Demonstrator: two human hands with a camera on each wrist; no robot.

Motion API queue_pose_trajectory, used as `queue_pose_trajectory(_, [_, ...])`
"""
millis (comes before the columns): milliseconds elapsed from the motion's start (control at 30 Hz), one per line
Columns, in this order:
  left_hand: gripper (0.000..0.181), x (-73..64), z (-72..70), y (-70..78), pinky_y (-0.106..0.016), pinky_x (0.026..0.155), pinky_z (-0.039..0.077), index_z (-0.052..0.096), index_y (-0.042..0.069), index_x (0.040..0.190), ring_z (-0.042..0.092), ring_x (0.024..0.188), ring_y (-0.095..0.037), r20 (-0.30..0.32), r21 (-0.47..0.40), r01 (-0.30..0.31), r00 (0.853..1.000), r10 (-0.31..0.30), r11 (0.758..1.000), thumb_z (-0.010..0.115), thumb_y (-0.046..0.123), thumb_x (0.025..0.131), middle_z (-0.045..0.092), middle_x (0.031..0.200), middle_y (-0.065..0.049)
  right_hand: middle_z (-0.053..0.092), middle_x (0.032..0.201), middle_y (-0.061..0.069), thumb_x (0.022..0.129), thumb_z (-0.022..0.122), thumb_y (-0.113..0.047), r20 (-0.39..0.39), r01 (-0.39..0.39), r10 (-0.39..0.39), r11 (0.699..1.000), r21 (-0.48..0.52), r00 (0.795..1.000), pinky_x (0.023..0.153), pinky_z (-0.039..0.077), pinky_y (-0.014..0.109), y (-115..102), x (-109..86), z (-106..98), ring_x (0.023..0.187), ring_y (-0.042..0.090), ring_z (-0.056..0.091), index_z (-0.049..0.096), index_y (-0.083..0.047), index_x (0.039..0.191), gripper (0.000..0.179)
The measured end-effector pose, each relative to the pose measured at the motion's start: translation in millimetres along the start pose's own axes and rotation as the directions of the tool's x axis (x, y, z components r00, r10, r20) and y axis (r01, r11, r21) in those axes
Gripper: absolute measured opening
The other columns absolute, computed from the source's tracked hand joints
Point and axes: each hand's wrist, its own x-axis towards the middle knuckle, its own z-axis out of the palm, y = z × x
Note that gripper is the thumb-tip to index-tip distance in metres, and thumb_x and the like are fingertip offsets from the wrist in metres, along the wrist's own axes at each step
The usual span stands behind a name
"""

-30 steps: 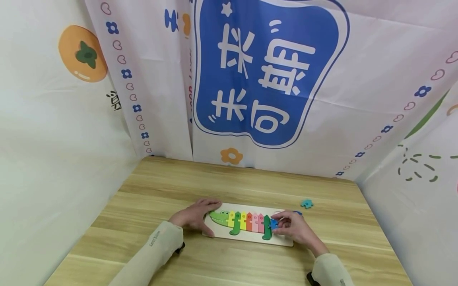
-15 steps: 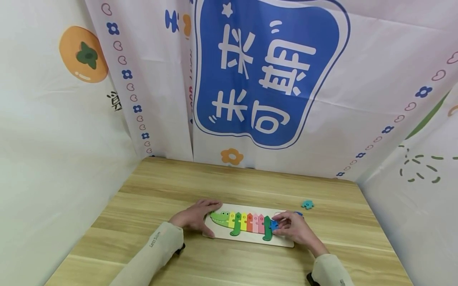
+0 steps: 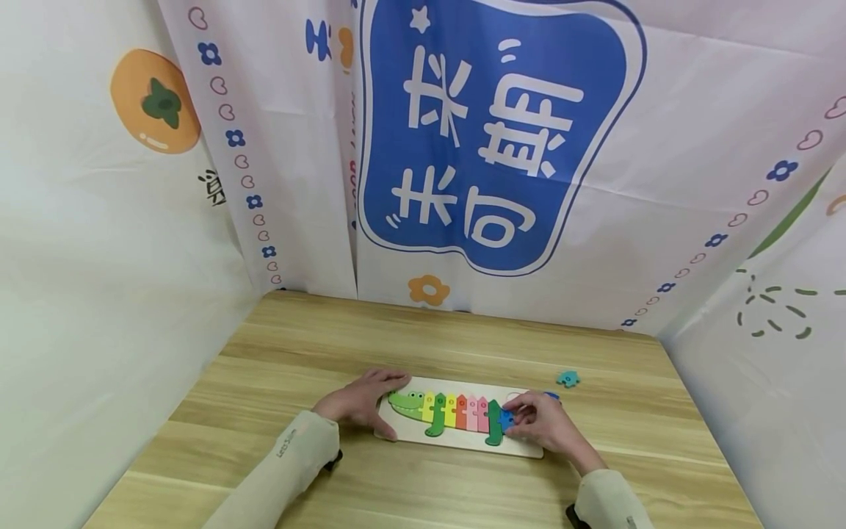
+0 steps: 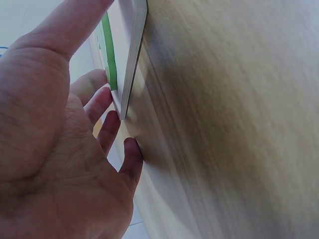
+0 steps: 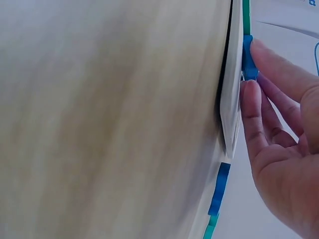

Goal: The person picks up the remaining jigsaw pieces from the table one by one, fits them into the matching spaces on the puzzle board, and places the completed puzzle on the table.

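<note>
a person's right hand (image 3: 545, 422), right of centre in the lower part of the head view, pinches a small blue piece (image 3: 506, 419) between thumb and fingertips, beside the dark green leg (image 3: 493, 422) of a crocodile (image 3: 405, 402) puzzle. the left hand (image 3: 363, 397) is spread, thumb and fingers apart, against the left end of the pale board (image 3: 463, 438). as i judge it from here, the step is seating that piece: line its knobs up with the green edge, keep it level and press straight down, the left hand bracing the board. i cannot tell whether it lies fully flat. the crocodile lies across the lower middle of the frame, snout pointing left, feet towards the bottom; its long axis runs left to right, dipping slightly at the right. a teal piece (image 3: 568, 378) rests on the table (image 3: 396, 485) beyond the board's upper right corner.
</note>
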Motion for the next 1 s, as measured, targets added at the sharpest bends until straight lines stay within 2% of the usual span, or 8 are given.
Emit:
queue_pose_trajectory(433, [0.110,4.2,-0.7,3.1,-0.059,0.120,0.032,0.038,0.021,0.162,0.028,0.153,-0.033,0.000,0.030,0.006,1.000,-0.006,1.000,0.093,0.051,0.071,0.033,0.167,-0.004,0.064,0.097,0.005,0.075,0.092,-0.005,-0.021,-0.027,0.026,1.000,-0.008,0.999,0.068,0.054,0.022,-1.5,0.8,0.0,0.080,0.016,0.061,0.075,-0.007,0.103,0.033])
queue_pose_trajectory(700, [0.110,4.3,-0.4,3.8,-0.060,0.120,0.032,0.038,0.022,0.162,0.028,0.152,-0.034,0.003,0.030,0.005,1.000,-0.005,1.000,0.093,0.052,0.071,0.034,0.166,-0.004,0.065,0.098,0.006,0.073,0.093,-0.005,0.004,-0.008,0.008,1.000,-0.013,1.000,0.069,0.054,0.022,-1.3,0.1,-2.2,0.081,0.016,0.062,0.075,-0.006,0.104,0.036])
queue_pose_trajectory(833, [0.111,3.5,0.3,1.8,-0.060,0.120,0.031,0.037,0.021,0.162,0.027,0.153,-0.033,0.006,0.035,0.003,1.000,-0.003,0.999,0.093,0.051,0.072,0.033,0.167,-0.003,0.068,0.101,0.004,0.073,0.094,-0.009,0.022,-0.006,0.007,0.999,-0.053,1.000,0.072,0.055,0.023,-2.8,-1.8,-7.3,0.084,0.015,0.063,0.075,-0.007,0.109,0.040])
queue_pose_trajectory(900, [0.111,2.8,0.7,0.7,-0.060,0.120,0.031,0.037,0.021,0.162,0.027,0.153,-0.033,0.008,0.037,0.005,1.000,-0.005,0.999,0.093,0.051,0.072,0.032,0.167,-0.003,0.070,0.103,0.003,0.074,0.093,-0.010,0.009,-0.003,0.004,0.997,-0.078,1.000,0.074,0.055,0.024,-2.9,-4.0,-12.0,0.087,0.015,0.063,0.075,-0.007,0.112,0.043])
queue_pose_trajectory(1000, [0.111,1.5,1.0,-1.0,-0.060,0.120,0.032,0.037,0.021,0.162,0.027,0.153,-0.034,0.002,0.035,0.004,1.000,-0.004,0.999,0.093,0.051,0.071,0.033,0.167,-0.004,0.070,0.104,0.003,0.077,0.091,-0.011,-0.056,-0.032,0.027,0.994,-0.100,0.998,0.076,0.055,0.027,-0.3,-8.5,-21.1,0.090,0.017,0.063,0.075,-0.007,0.115,0.041])
